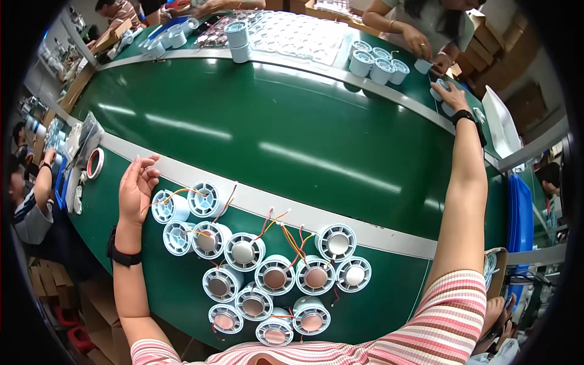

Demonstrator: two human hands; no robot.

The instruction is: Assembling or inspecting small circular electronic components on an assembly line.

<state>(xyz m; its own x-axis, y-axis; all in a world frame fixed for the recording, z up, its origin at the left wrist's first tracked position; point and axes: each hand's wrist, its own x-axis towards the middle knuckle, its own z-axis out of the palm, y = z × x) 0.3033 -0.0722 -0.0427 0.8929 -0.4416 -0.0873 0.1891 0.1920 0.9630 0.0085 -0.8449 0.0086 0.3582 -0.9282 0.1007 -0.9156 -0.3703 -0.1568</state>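
My left hand [139, 182] is raised at the left of the near table edge, fingers loosely curled and apart, with nothing in it. Just beside it stands a light blue cylindrical housing [170, 207] with an orange wire. Several similar housings are grouped in front of me; many have a round metal disc [243, 252] in the middle and thin coloured wires [295, 240]. Stretched across the green belt, my right hand [450, 97] has its fingers around a light blue cylindrical housing [437, 91] at the far right. The hand partly hides it.
A green conveyor belt [261, 121] with pale rails crosses the middle. On the far side are two stacked housings [238, 42], a white moulded tray [298, 36] and a cluster of housings [382, 70]. A co-worker's hand [418, 44] works near mine. A tape roll [95, 163] lies left.
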